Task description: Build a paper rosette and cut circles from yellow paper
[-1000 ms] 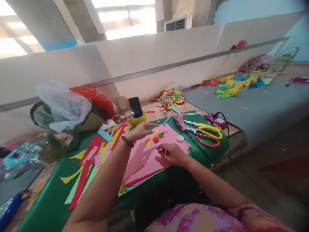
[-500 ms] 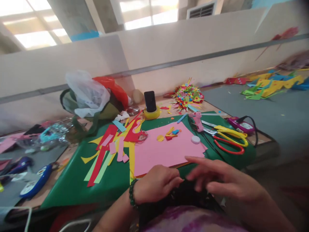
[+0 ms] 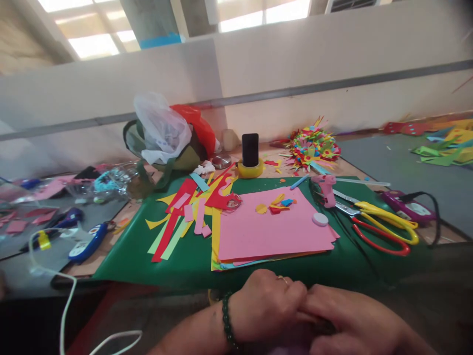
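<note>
Worktop (image 3: 100, 257) extends left of, behind and right of the pink sheet (image 3: 258, 231). Green mat (image 3: 185, 273) under the pink sheet. Pink sheet itself tops a stack of coloured paper; that's the piece I'm centred on. Olive bag (image 3: 188, 159) behind-left of it.

Just changed: I've pulled both hands back off the pink sheet; left hand (image 3: 264, 305) and right hand (image 3: 364, 318) now meet in front of it. Fingers curled in against each other; can't tell if they're pressed shut or pinching something. For the work, my read: handling has paused, sheet and scraps within easy reach.

Paper-flower cluster (image 3: 312, 148) behind-right of the sheet. Yellow-handled scissors (image 3: 369, 207) and red-handled scissors (image 3: 391, 251) to its right, overlapping. Pink glue gun (image 3: 327, 190) just right of its back corner. Phone (image 3: 250, 149) upright behind it, in the yellow tape roll (image 3: 250, 170). White cap (image 3: 320, 219) on its right side. Blue scrap (image 3: 287, 202) and yellow disc (image 3: 261, 207) on its back part, apart.
</note>
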Tool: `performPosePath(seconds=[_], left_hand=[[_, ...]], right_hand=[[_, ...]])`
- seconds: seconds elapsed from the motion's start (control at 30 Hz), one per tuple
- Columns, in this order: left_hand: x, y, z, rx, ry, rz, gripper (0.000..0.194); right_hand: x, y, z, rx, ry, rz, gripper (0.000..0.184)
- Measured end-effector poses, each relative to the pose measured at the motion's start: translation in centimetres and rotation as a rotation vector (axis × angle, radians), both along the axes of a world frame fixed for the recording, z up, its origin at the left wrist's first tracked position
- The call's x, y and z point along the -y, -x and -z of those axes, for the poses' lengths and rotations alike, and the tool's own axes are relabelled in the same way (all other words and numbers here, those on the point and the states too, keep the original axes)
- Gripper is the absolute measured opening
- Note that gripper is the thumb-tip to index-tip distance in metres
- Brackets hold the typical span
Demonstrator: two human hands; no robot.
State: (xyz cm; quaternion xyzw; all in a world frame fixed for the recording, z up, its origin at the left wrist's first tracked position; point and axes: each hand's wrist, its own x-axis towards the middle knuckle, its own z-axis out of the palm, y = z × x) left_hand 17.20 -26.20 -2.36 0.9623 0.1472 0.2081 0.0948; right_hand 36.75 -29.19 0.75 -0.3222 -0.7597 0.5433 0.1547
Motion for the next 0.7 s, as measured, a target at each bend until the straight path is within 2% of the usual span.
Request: performPosePath(seconds=[0.07,0.1,0.17,0.2,0.27,0.3,0.37,0.47,0.6,0.7], left_hand=[[-0.4,1.9,0.0,0.057,-0.129,-0.096,0.037],[-1.0,3.1,-0.3,0.073,-0.169,-0.168,0.036],[-3.1,5.7,-1.4,-0.013,-0.239,-0.443,0.029],[-4.4,6.9,-2.1,-0.084,-0.260,-0.625,0.021],[-7.5,8.9,-3.3,-0.303,-0.250,-0.921,0.019],[-9.1,9.5,-3.6,-0.397,-0.230,-0.994,0.022],[-12.0,10.0,-3.8,-0.533,-0.143,-1.032,0.022],[-14.9,9.8,-3.1,-0.564,-0.032,-1.021,0.030],[-16.8,9.7,-2.0,-0.496,0.061,-0.954,0.032],[-17.5,10.0,-1.4,-0.525,0.027,-0.940,0.029]], right_hand=[[0.5,-2.1,0.9,-0.006,0.084,0.107,0.045],[0.7,-3.1,1.3,-0.026,0.120,0.212,0.051],[1.0,-4.9,2.3,-0.037,0.161,0.443,0.057],[1.0,-5.4,2.7,-0.030,0.159,0.550,0.058],[0.9,-5.6,3.2,0.001,0.133,0.678,0.057],[0.8,-5.3,3.4,0.016,0.119,0.690,0.057],[0.5,-4.5,3.5,0.042,0.107,0.637,0.055],[0.2,-3.9,3.8,0.080,0.097,0.567,0.052],[0.3,-4.7,4.5,0.065,0.096,0.574,0.054],[0.6,-5.2,4.9,0.029,0.135,0.562,0.053]])
